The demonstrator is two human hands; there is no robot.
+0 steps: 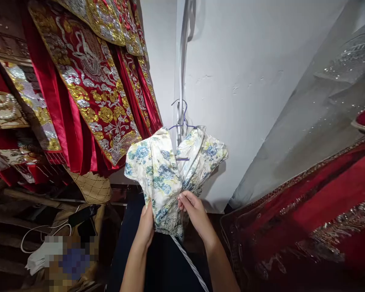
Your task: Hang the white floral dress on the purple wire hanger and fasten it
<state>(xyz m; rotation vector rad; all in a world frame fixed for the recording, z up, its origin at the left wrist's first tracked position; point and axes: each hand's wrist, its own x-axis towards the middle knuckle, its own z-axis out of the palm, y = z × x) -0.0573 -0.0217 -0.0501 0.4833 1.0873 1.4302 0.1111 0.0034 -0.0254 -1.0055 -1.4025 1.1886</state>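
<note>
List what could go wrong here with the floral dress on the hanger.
1. Both the left hand and the right hand bunch the floral dress tightly, so it may crease.
2. The purple hanger hooks on only a thin support; a downward tug might unhook it.
3. The embroidered red garments hang close and could snag the fabric.

The left hand (146, 229) and right hand (194, 213) are bare, with bare arms, no sleeves, rings or watch
</note>
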